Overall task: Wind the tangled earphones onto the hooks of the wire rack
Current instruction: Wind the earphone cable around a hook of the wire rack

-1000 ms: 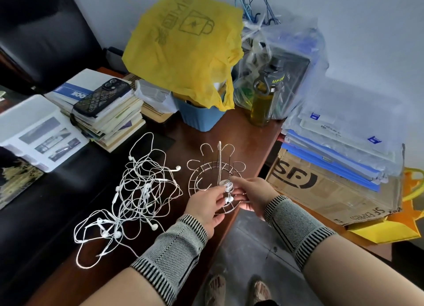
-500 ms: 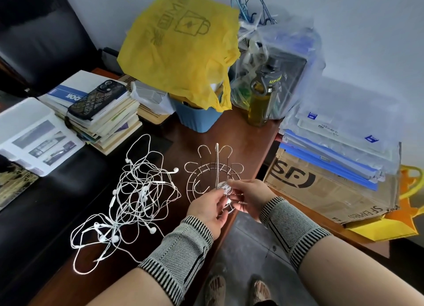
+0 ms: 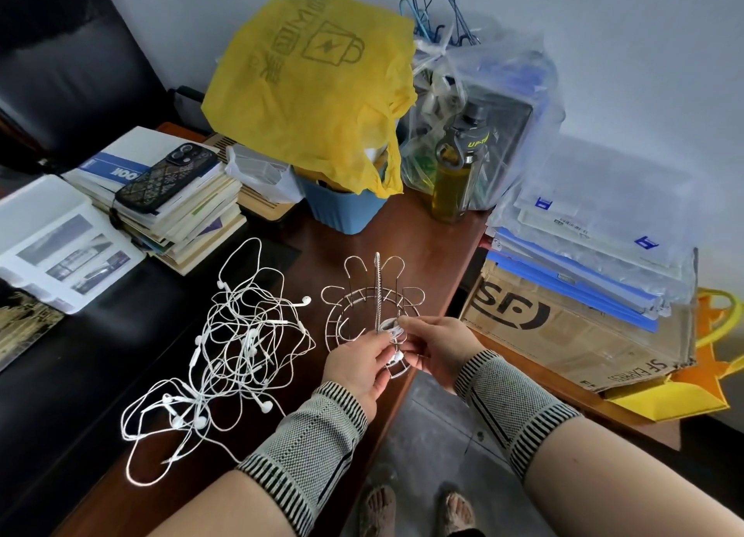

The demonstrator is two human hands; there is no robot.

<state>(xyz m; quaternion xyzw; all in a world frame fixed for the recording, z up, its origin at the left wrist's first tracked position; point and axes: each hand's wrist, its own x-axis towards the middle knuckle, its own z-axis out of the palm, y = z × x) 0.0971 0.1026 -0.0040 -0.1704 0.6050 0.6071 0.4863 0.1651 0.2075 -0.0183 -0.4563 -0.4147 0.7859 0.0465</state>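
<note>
Mostly the earphones (image 3: 225,347) lie as a loose white tangle on the desk (image 3: 435,246), cords looping over one another, buds scattered through the heap, just left of the rack (image 3: 372,301). That rack is a round wire frame with curved hooks around its rim and a ribbed central post, standing at the desk's edge. A small coil of white cord (image 3: 391,328) sits by the post's base. The left hand (image 3: 360,365) has its fingers curled, pinching that cord below the coil. The right hand (image 3: 437,345), fingers also curled, pinches the coil from the other side, thumb and forefinger together on it. Both wrists wear knitted grey cuffs.
</note>
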